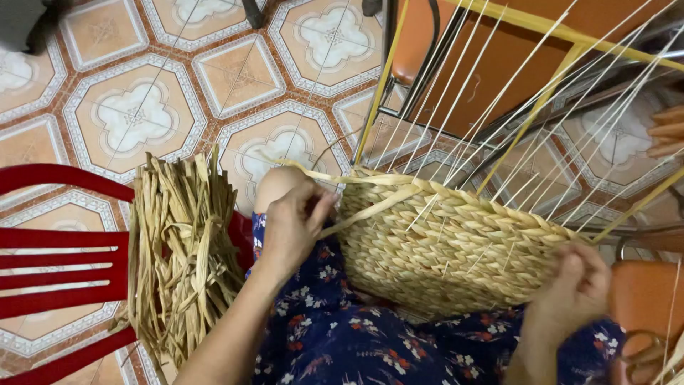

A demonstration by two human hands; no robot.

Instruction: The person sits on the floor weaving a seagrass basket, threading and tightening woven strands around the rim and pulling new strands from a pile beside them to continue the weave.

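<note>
The left hand (292, 227) pinches a flat strand (370, 209) at the edge of the half-woven basket (449, 249), which lies on the lap. The right hand (576, 285) is closed on its far end. If the pull is too hard, the strand may snap or the thin spokes (491, 107) bend (they look brittle). I cannot see inside the basket. A straw bundle (182, 249) leans on the red chair (57, 264).
</note>
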